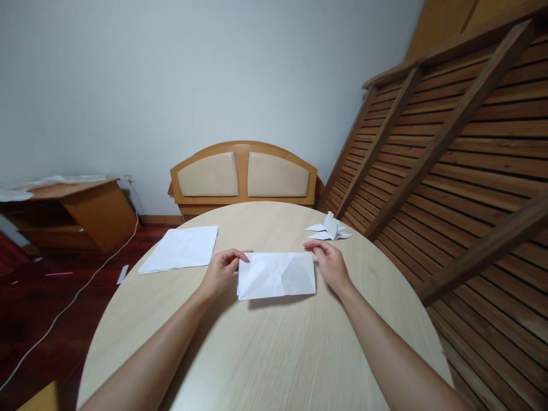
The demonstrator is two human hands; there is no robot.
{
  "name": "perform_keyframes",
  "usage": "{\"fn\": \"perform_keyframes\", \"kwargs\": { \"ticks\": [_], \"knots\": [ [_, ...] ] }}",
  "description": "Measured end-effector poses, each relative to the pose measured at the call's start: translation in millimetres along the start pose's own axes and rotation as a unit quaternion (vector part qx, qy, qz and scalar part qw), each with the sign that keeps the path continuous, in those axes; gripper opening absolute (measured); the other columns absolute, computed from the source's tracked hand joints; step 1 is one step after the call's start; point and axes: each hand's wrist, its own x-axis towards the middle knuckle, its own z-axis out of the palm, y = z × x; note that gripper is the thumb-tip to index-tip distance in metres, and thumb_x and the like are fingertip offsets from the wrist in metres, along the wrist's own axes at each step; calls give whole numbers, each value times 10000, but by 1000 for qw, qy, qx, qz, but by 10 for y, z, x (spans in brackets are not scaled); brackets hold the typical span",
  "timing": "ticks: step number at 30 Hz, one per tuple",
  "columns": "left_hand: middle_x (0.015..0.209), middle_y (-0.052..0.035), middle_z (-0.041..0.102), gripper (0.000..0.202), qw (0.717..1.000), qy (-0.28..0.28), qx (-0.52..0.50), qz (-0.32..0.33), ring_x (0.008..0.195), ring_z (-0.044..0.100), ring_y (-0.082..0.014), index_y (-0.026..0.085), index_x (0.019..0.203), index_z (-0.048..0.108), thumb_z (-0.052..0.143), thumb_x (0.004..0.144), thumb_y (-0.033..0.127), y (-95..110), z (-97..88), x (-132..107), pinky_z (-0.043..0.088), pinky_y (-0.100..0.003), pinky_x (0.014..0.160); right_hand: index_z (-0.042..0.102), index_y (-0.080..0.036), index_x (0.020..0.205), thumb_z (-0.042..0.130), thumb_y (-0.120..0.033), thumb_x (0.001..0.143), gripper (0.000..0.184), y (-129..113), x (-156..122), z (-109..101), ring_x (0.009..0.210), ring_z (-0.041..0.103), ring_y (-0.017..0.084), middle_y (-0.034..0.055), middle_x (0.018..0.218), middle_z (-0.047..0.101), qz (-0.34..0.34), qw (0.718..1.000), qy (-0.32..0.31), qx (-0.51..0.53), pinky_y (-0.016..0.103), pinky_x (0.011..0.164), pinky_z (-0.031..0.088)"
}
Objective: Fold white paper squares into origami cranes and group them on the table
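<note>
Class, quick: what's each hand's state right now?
Left hand: holding the creased paper by its left end.
Right hand: at its right end; grip unclear.

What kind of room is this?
Probably a bedroom, or a room storing bedroom furniture: there's a padded headboard beyond the round table, a low wooden cabinet and a big slatted wooden panel.

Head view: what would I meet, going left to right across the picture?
Open-fronted wooden unit, pile of white paper, left hand, folded white sheet, right hand, slatted wooden panel.
</note>
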Motion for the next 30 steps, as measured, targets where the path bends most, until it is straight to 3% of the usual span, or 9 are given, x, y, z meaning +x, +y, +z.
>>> {"fn": "perform_keyframes", "kwargs": {
  "ticks": [3, 7, 9, 11, 14, 17, 24, 27, 30],
  "knots": [
    [1086, -156, 736, 151, 999, -34, 22, 32, 998, 680, -286, 150, 710, 684, 639, 759, 286, -14, 23, -35, 526, -360, 763, 708, -215, 1039, 546, -363, 915, 252, -237, -103, 40, 1068, 653, 247, 87, 1107, 732, -99, 985, -58, -131, 426, 985, 461],
    [1133, -147, 726, 167, 995, -78, 31, 57, 1048, 674, -285, 163, 744, 692, 592, 802, 282, -34, 58, -76, 519, -377, 819, 688, -228, 1071, 603, -335, 909, 213, -420, -227, 136, 1032, 658, 246, 59, 1073, 744, -182, 940, -149, -247, 483, 1074, 348],
    [1145, -150, 721, 185, 994, -85, 33, 54, 1049, 672, -286, 162, 748, 685, 589, 818, 304, -26, 74, -91, 516, -378, 824, 692, -230, 989, 580, -308, 931, 149, -419, -247, 171, 961, 675, 222, 32, 1005, 754, -183, 932, -168, -264, 492, 1104, 300],
    [1165, -151, 712, 222, 995, -82, 34, 45, 1050, 667, -281, 160, 784, 680, 576, 846, 346, -7, 84, -102, 512, -371, 819, 686, -226, 929, 565, -286, 940, 136, -393, -247, 185, 913, 679, 207, 21, 951, 753, -176, 932, -168, -267, 463, 1077, 331],
    [1173, -141, 706, 295, 996, -71, 42, 34, 1042, 660, -261, 165, 952, 665, 527, 897, 420, 7, 101, -108, 505, -349, 799, 681, -221, 911, 560, -274, 942, 136, -379, -247, 188, 892, 676, 204, 27, 925, 744, -166, 936, -163, -264, 376, 933, 430],
    [1073, -123, 731, 355, 995, -54, 76, 37, 999, 665, -244, 173, 1111, 607, 613, 859, 424, -38, 134, -102, 492, -324, 781, 679, -222, 908, 545, -264, 949, 146, -416, -271, 198, 880, 674, 201, 27, 920, 739, -162, 934, -180, -262, 333, 844, 443],
    [840, -52, 725, 170, 972, -57, 218, 72, 786, 647, -207, 174, 855, 705, 646, 811, 328, -143, 140, -82, 464, -298, 719, 691, -221, 918, 513, -274, 974, 194, -469, -308, 222, 879, 679, 196, 27, 920, 745, -158, 929, -225, -246, 318, 823, 445],
    [893, -74, 746, 214, 957, -47, 275, 83, 808, 666, -235, 191, 939, 724, 632, 834, 353, -97, 139, -128, 463, -319, 725, 699, -220, 935, 505, -284, 983, 210, -467, -327, 247, 876, 681, 197, 33, 932, 748, -157, 925, -238, -251, 319, 820, 452],
    [932, -90, 756, 240, 920, -62, 360, 140, 871, 668, -265, 224, 1008, 743, 611, 867, 366, -44, 198, -201, 446, -352, 807, 707, -225, 962, 514, -293, 984, 206, -481, -373, 311, 894, 687, 199, 34, 957, 752, -170, 918, -254, -255, 326, 847, 446]
  ]
}}
